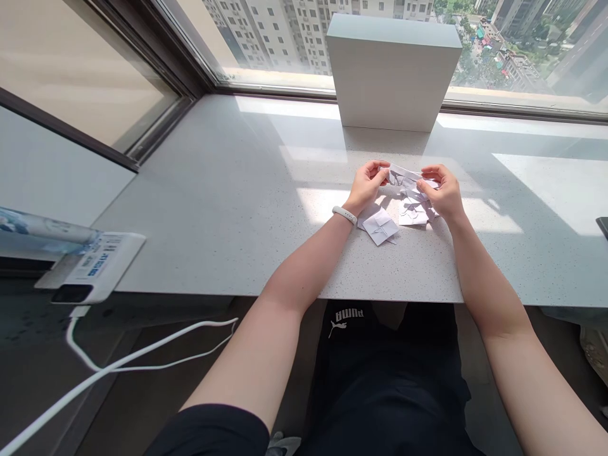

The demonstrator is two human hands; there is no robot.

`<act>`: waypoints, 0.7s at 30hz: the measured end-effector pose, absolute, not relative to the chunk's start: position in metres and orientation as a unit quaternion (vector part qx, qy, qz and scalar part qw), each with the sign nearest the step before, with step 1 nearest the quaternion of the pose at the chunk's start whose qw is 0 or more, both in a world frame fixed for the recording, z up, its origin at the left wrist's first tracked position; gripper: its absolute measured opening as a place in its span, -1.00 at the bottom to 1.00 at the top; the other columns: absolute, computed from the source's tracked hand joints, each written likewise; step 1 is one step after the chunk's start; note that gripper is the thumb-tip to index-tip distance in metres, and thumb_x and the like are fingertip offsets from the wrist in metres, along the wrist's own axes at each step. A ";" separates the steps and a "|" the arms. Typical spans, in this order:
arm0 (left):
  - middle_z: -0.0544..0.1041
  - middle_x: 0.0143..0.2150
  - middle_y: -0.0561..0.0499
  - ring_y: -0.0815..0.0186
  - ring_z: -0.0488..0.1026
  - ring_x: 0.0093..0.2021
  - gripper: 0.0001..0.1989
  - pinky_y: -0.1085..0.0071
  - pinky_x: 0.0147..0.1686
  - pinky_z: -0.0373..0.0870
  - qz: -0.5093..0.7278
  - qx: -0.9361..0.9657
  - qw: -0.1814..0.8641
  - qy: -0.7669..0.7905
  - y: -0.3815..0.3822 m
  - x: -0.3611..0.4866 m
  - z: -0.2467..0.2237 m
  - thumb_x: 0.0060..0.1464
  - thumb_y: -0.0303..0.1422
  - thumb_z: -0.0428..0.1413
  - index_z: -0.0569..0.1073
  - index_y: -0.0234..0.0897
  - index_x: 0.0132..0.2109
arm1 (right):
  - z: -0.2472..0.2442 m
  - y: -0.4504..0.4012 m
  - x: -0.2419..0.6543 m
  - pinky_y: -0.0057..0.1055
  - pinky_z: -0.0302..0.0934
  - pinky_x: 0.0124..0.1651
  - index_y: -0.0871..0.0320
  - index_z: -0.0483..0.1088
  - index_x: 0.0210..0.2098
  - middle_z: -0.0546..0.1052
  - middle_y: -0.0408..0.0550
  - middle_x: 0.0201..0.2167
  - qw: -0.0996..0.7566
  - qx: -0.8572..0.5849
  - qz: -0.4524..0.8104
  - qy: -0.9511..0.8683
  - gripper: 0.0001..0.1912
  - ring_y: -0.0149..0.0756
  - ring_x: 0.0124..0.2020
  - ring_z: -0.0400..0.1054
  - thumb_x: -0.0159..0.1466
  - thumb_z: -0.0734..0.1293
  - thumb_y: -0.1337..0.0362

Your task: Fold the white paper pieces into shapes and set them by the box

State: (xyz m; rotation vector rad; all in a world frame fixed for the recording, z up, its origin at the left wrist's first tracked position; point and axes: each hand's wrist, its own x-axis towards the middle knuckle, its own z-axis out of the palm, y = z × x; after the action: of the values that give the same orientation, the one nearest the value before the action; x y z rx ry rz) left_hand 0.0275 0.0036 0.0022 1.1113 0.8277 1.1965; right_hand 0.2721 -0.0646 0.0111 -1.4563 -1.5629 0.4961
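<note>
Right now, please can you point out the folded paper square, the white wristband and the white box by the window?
Folded paper square (380, 227), head view, on its centre creases.
White wristband (344, 215), head view, on the middle of the band.
White box (392, 73), head view, on its front face.

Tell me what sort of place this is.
Probably a room high up in a tower, either a flat or an office: a large window looks down on apartment blocks, and a speckled stone counter runs along the glass like a window-side desk.
</note>
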 end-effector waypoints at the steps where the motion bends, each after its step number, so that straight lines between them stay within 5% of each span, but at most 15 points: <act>1: 0.74 -0.20 -0.03 0.25 0.71 -0.18 -0.88 0.21 0.17 0.76 0.516 0.489 0.607 0.356 0.004 0.027 0.002 0.47 -0.40 0.54 0.76 -0.14 -0.07 | 0.011 -0.065 0.273 0.11 0.72 0.17 -0.02 0.67 0.16 0.78 0.16 0.16 0.454 -0.594 0.197 -0.634 -0.67 0.18 0.25 0.72 0.44 0.51 0.11; 7: 0.80 -0.18 -0.06 0.25 0.74 -0.18 -0.92 0.25 0.10 0.75 0.495 0.515 0.612 0.339 0.002 0.022 0.004 0.49 -0.38 0.53 0.80 -0.13 -0.01 | 0.012 -0.066 0.275 0.07 0.72 0.06 -0.01 0.70 0.10 0.76 0.17 0.15 0.445 -0.602 0.171 -0.640 -0.73 0.11 0.10 0.70 0.46 0.51 0.10; 15: 0.86 -0.10 -0.11 0.12 0.85 -0.01 -0.80 0.06 0.30 0.79 0.466 0.519 0.634 0.333 0.003 0.019 0.003 0.45 -0.38 0.55 0.83 -0.12 0.15 | 0.011 -0.067 0.269 0.08 0.73 0.06 0.02 0.75 0.06 0.78 0.19 0.12 0.453 -0.606 0.149 -0.637 -0.74 0.12 0.07 0.71 0.47 0.51 0.09; 21: 0.90 -0.01 -0.14 0.15 0.86 -0.01 -0.78 0.14 0.22 0.83 0.455 0.560 0.622 0.304 0.003 0.016 0.001 0.47 -0.35 0.54 0.85 -0.09 0.19 | 0.010 -0.068 0.268 0.14 0.73 0.12 0.04 0.77 0.04 0.78 0.23 0.12 0.469 -0.607 0.146 -0.625 -0.75 0.11 0.02 0.72 0.46 0.52 0.12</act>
State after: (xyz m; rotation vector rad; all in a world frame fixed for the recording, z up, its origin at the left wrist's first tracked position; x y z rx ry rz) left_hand 0.0158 0.0031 0.0008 1.2857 0.6987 1.0452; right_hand 0.2682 -0.0679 0.0097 -1.4878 -1.5319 0.3581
